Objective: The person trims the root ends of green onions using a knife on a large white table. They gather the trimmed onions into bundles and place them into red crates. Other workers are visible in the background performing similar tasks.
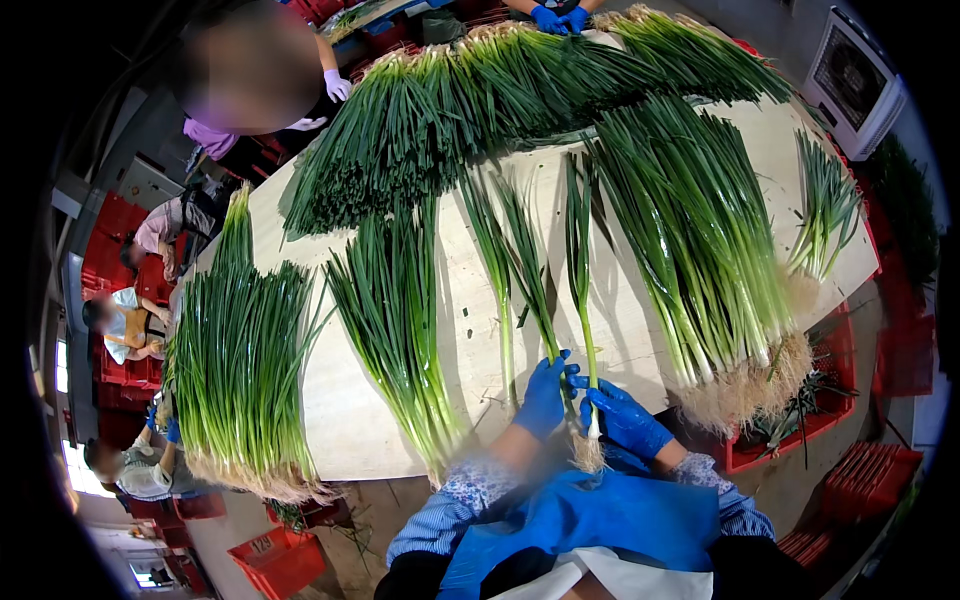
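My left hand (546,397), in a blue glove, is closed around the lower stem of one green onion (541,315). Close beside it, my blue-gloved right hand (624,421) grips another green onion (591,360) by its white base, roots hanging down. A thin green onion (505,337) lies on the pale wooden table (480,442) left of my hands. Farther left lie a loose bunch (397,315) and a wide row of green onions (240,375). To my right is a large rooted pile (705,247). Where my fingers overlap the stems, part of each is hidden.
A big heap of green onions (465,97) spans the table's far side. A small bunch (825,202) lies at the right edge. Red crates (277,559) stand below left, and another (832,420) below right. A co-worker's gloved hands (561,19) rest at the far edge; other people work at left.
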{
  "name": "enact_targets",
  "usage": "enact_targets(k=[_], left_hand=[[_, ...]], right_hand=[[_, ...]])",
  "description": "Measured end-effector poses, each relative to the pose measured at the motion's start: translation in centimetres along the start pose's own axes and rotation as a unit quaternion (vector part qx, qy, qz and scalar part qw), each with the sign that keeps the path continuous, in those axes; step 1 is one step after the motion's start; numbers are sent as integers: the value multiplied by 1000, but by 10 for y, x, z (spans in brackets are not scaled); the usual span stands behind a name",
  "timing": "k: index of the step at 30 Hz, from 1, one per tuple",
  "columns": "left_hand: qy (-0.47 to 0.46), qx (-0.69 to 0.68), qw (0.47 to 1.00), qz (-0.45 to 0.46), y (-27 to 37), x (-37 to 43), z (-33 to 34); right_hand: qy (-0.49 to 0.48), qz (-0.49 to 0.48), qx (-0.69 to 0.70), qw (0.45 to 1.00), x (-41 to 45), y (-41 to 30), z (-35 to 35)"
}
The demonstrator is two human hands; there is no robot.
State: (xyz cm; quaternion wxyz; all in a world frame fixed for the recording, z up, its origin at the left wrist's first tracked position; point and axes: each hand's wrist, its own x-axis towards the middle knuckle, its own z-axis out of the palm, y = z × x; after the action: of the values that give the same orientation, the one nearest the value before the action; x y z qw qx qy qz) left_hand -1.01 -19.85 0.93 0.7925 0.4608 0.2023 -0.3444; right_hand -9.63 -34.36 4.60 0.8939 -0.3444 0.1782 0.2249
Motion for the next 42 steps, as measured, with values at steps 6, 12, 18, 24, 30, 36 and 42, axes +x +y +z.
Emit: enact_targets(k=[6,12,18,24,30,36,42], left_hand=[[3,-17,1000,6,-4,17,-9],[30,50,997,49,14,42,-19],[75,217,969,91,-4,32,-22],[95,307,941,104,-21,7,-45],[50,223,969,96,-21,11,-39],[-59,-46,996,53,-5,-15,-38],[-31,-117,993,12,18,-35,-36]], right_hand=[[7,-67,-21,998,-16,-9,14],[43,-89,-97,990,-78,-60,27],[152,-164,-198,954,-148,-102,-2],[346,-333,-242,843,-163,-171,-67],[568,-387,-412,598,-173,-275,-269],[318,-387,-466,729,-82,-234,-178],[109,-188,-543,811,3,-91,-13]])
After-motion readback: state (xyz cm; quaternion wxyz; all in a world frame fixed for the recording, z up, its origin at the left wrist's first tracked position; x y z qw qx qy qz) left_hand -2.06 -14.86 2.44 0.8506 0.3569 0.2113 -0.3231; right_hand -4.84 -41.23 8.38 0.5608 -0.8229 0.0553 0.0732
